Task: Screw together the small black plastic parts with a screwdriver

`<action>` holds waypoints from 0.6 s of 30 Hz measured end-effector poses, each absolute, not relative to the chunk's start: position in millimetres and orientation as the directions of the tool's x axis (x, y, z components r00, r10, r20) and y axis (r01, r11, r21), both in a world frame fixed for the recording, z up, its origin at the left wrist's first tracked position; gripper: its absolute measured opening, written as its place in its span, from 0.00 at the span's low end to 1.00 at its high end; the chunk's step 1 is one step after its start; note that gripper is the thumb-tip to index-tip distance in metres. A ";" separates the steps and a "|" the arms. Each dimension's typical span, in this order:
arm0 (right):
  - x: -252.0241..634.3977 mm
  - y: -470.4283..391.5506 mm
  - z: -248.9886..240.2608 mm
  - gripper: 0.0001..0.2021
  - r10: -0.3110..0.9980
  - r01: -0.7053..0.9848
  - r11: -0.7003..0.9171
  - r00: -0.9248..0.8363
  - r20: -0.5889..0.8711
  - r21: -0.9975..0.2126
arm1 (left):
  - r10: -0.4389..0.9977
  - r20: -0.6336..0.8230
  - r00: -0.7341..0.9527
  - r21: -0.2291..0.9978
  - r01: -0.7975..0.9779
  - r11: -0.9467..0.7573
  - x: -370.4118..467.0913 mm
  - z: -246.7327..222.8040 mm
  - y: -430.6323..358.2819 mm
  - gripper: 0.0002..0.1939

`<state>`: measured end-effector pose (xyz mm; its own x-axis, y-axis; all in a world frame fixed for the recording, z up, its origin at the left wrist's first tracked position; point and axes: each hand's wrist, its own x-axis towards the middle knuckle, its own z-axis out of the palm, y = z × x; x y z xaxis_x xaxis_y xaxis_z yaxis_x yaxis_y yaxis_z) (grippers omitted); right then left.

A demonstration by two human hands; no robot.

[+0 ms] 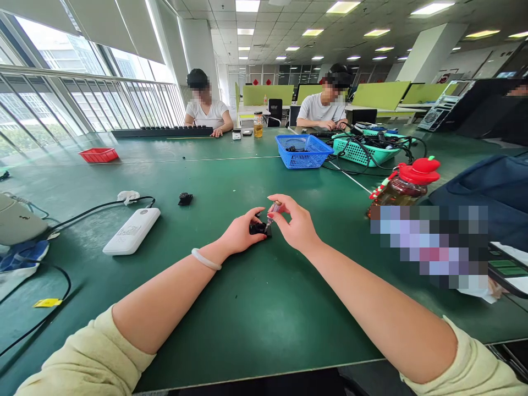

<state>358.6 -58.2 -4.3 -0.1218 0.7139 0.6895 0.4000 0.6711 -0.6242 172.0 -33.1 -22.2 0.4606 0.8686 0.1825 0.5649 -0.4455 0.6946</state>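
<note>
My left hand (238, 234) is closed around a small black plastic part (258, 229), steadying it on the green table (264, 308). In my right hand (297, 224) a short screwdriver (273, 212) with a translucent handle is pinched between thumb and fingers. It leans over the part, and its shaft points down to the part's right end. Whether the tip sits in a screw is too small to tell. Farther left lies another small black piece (185, 198), apart from both hands.
A white power bank (132, 231) with a black cable lies left. A red tray (99, 155), blue basket (304, 159) and green basket (350, 152) of cables stand farther back. At right are a red-lidded bottle (406, 187) and dark bag (482, 198). Two people sit opposite.
</note>
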 end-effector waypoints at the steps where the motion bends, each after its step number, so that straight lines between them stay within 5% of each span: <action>1: 358.4 -57.6 -4.4 0.12 0.724 0.412 0.656 -0.107 0.681 -0.632 | 0.868 0.188 0.459 0.696 0.562 -0.447 171.7 -22.6 -32.9 0.37; 12: 361.8 -60.5 -2.6 0.14 0.782 0.340 0.607 -0.095 0.616 -0.718 | 0.841 0.292 0.455 0.650 0.551 -0.524 171.9 -17.7 -35.4 0.31; 18: 368.8 -61.4 1.1 0.12 0.737 0.259 0.637 0.073 0.672 -0.727 | 0.806 0.395 0.441 0.553 0.586 -0.592 172.5 -19.0 -36.2 0.25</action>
